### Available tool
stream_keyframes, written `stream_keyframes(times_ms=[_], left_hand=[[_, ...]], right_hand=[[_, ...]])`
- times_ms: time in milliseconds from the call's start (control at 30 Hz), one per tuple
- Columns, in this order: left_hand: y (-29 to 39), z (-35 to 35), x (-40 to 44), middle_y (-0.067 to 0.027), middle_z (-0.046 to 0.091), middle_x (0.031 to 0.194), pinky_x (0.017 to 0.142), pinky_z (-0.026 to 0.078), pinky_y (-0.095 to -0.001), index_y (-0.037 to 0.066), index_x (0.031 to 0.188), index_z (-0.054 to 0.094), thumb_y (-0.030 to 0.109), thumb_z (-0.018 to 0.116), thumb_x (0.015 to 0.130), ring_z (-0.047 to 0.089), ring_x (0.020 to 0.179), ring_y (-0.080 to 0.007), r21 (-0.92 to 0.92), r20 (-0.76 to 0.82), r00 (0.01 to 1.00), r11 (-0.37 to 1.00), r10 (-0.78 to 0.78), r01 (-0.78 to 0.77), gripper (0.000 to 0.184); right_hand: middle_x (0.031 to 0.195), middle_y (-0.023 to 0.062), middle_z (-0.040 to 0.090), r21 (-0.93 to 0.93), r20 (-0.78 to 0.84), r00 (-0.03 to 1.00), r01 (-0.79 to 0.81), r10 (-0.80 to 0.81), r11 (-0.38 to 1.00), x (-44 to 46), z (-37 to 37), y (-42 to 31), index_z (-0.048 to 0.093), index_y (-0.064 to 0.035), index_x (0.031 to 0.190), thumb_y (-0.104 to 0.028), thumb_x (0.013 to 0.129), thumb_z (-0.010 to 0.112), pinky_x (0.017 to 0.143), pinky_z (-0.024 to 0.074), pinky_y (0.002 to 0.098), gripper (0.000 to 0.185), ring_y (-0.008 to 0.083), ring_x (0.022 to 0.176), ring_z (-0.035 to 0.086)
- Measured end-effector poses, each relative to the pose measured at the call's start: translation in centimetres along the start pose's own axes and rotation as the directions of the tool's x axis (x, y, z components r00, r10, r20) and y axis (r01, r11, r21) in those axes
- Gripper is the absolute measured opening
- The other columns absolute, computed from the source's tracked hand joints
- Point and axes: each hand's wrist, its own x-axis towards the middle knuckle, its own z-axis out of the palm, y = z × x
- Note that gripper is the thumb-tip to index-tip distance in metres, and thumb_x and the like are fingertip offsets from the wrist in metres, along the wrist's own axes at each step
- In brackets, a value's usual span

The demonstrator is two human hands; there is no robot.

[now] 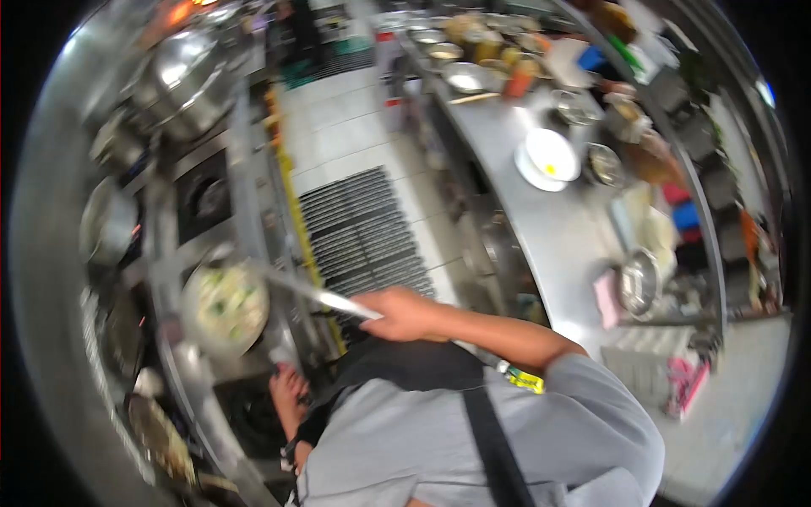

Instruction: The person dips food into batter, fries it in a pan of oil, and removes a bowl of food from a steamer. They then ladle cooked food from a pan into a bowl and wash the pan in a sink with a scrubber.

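Observation:
My right hand (404,313) is closed around the straight metal handle of a long-handled cooking utensil (308,291). Its handle slants across to the upper edge of a round wok (193,325) on the stove, where its head is too blurred to identify. Pale, chunky food with green pieces (226,302) fills the wok. Low on the left, my left hand (290,389) has its fingers curled beside the wok's near side. A pale, blurred piece (281,353) lies between that hand and the wok; I cannot tell whether it is a handle or a cloth.
Large steel pots (182,80) and a burner (205,198) line the stove on the left. Black grating (363,224) covers part of the aisle floor. On the right, a steel counter (541,245) holds a white bowl (547,158), metal bowls and several containers.

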Motion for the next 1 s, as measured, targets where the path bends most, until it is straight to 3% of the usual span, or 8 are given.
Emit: stream_keyframes(times_ms=[33,100,300,600,633,733,833,1000], left_hand=[[-1.6,-2.3,1.8,0.0029,0.045,0.064,0.043,0.032,-0.029,0.013,0.089,0.053,0.013,0.068,0.097,0.042,0.047,-0.0092,-0.026,0.249,0.967,0.998,-0.051,0.059,0.017],[-0.7,3.4,-4.3,0.0034,0.046,0.064,0.044,0.034,-0.0293,0.012,0.09,0.054,0.013,0.07,0.096,0.043,0.047,-0.009,-0.108,0.265,0.962,0.99,-0.062,0.093,0.016],[-3.3,11.2,-9.2,0.0055,0.039,0.059,0.042,0.037,-0.0292,0.015,0.093,0.047,0.008,0.068,0.096,0.04,0.043,-0.0082,0.092,0.47,0.879,0.995,-0.082,0.044,0.022],[-4.9,24.4,-11.6,0.0064,0.036,0.057,0.042,0.037,-0.0297,0.016,0.092,0.045,0.006,0.064,0.098,0.038,0.042,-0.0078,0.297,0.73,0.634,0.954,-0.255,0.042,0.022],[-5.1,25.8,-11.3,0.0064,0.037,0.057,0.042,0.037,-0.0298,0.016,0.092,0.045,0.006,0.064,0.098,0.038,0.042,-0.0078,0.323,0.743,0.612,0.946,-0.272,0.028,0.022],[-5.1,32.0,-10.4,0.0052,0.039,0.058,0.043,0.04,-0.0307,0.014,0.094,0.047,0.006,0.065,0.097,0.04,0.043,-0.0083,0.446,0.745,0.553,0.895,-0.374,0.005,0.02],[-5.6,36.1,-8.4,0.0047,0.041,0.059,0.043,0.041,-0.0308,0.014,0.094,0.046,0.005,0.065,0.097,0.041,0.043,-0.0085,0.55,0.735,0.494,0.834,-0.466,-0.032,0.021],[-5.7,41.9,-4.2,0.0043,0.042,0.059,0.043,0.042,-0.0312,0.014,0.089,0.045,0.005,0.066,0.095,0.043,0.043,-0.0092,0.655,0.707,0.397,0.754,-0.585,-0.056,0.024]], right_hand=[[0.106,0.0219,0.073,0.038,0.071,0.981,-0.183,0.18,0.982,-1.4,-1.6,-1.5,0.062,-0.0108,0.138,-0.023,0.091,0.071,0.082,0.0562,0.0463,0.049,0.039,0.095,0.073],[0.104,0.0233,0.074,-0.047,-0.11,0.993,-0.043,0.038,0.998,-4.3,-1.4,1.0,0.064,-0.0103,0.135,-0.023,0.092,0.07,0.082,0.0564,0.0478,0.046,0.0395,0.095,0.073],[0.098,0.0285,0.071,0.017,-0.228,0.942,-0.248,0.245,0.969,-11.7,-5.2,0.0,0.061,0.0018,0.135,-0.017,0.089,0.072,0.079,0.0567,0.0467,0.052,0.0432,0.088,0.072],[0.099,0.0288,0.071,-0.255,-0.577,0.799,-0.375,0.171,0.892,-20.6,-10.5,1.6,0.062,0.0037,0.131,-0.013,0.088,0.069,0.082,0.0552,0.0486,0.046,0.0476,0.094,0.068],[0.087,0.0226,0.072,-0.33,-0.621,0.776,-0.387,0.111,0.861,-21.3,-10.7,3.0,0.064,0.0029,0.127,-0.014,0.091,0.068,0.071,0.0558,0.0444,0.04,0.039,0.076,0.072],[0.079,0.0129,0.068,0.176,-0.475,0.769,-0.394,0.429,0.902,-22.6,-12.1,6.0,0.064,0.0034,0.123,-0.015,0.093,0.067,0.06,0.053,0.0379,0.036,0.025,0.063,0.068],[0.076,0.0054,0.062,0.675,-0.263,0.695,-0.363,0.669,0.642,-23.0,-14.6,4.4,0.064,0.0021,0.12,-0.015,0.096,0.066,0.053,0.0485,0.0318,0.03,0.0151,0.055,0.06],[0.074,0.0003,0.057,0.936,-0.111,0.713,-0.159,0.693,0.314,-23.2,-18.8,4.5,0.063,0.0017,0.123,-0.014,0.098,0.065,0.048,0.0427,0.0274,0.03,0.0107,0.052,0.052]])
